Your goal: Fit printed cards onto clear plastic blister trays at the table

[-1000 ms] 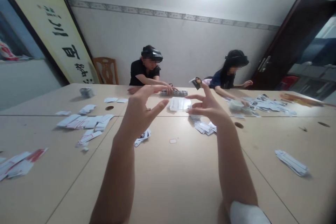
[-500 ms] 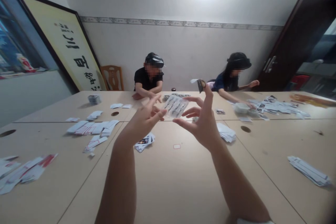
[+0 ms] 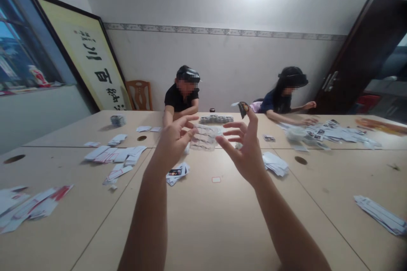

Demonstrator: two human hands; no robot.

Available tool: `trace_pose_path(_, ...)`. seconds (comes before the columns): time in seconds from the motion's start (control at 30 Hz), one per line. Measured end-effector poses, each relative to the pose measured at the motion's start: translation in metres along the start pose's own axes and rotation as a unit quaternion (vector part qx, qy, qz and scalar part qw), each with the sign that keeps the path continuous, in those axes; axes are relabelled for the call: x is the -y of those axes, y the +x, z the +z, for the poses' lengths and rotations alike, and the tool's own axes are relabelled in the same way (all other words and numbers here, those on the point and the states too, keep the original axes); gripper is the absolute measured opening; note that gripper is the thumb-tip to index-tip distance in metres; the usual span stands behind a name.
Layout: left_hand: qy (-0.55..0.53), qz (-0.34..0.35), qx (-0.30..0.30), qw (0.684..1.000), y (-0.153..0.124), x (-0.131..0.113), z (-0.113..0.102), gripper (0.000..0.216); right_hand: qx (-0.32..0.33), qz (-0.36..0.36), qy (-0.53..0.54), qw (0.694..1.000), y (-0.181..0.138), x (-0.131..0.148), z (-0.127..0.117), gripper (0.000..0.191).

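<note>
Both my hands are raised above the table. My left hand and my right hand hold a small clear plastic sleeve between their fingertips. The right hand also pinches a small dark card between thumb and forefinger, held up above the sleeve. Fingers of both hands are spread, with only the tips on the sleeve. A small pile of picture cards lies on the table under my left hand, and a white stack lies to the right of my right hand.
Two people sit across the long beige table, handling cards. Scattered white cards lie at the left, more at the near left, a stack at the right. A row of small tins stands at the far middle. Cable holes dot the table.
The clear sleeve has tipped flatter and sunk a little between my hands. My left fingers have closed in on its edge. The view has shifted slightly.
</note>
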State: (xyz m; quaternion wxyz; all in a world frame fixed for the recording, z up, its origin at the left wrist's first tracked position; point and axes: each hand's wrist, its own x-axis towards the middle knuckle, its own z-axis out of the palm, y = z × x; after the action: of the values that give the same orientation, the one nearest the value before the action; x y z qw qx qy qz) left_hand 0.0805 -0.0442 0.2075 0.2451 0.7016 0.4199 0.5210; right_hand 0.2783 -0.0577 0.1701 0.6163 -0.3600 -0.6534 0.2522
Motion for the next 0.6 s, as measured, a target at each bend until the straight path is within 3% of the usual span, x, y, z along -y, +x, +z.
trace_pose_path(0.1, 0.041, 0.02, 0.019, 0.999, -0.001, -0.001, 0.005, 0.022, 0.019, 0.01, 0.013, 1.0, 0.005, -0.005, -0.001, 0.088)
trace_pose_path(0.3, 0.103, 0.044, 0.046, 0.993, -0.002, -0.005, 0.016, 0.012, 0.097, 0.099, 0.115, 0.984, 0.011, -0.016, -0.001, 0.094)
trace_pose_path(0.43, 0.102, 0.058, 0.027, 0.993, -0.002, -0.007, 0.019, 0.009, 0.139, 0.144, 0.193, 0.961, 0.015, -0.018, -0.003, 0.105)
trace_pose_path(0.5, 0.098, 0.062, 0.011, 0.993, -0.002, -0.007, 0.019, 0.013, 0.14, 0.156, 0.213, 0.954, 0.017, -0.018, -0.003, 0.112)
trace_pose_path(0.6, 0.095, 0.053, -0.014, 0.994, -0.002, -0.005, 0.018, 0.03, 0.087, 0.159, 0.225, 0.957, 0.019, -0.018, -0.002, 0.118)
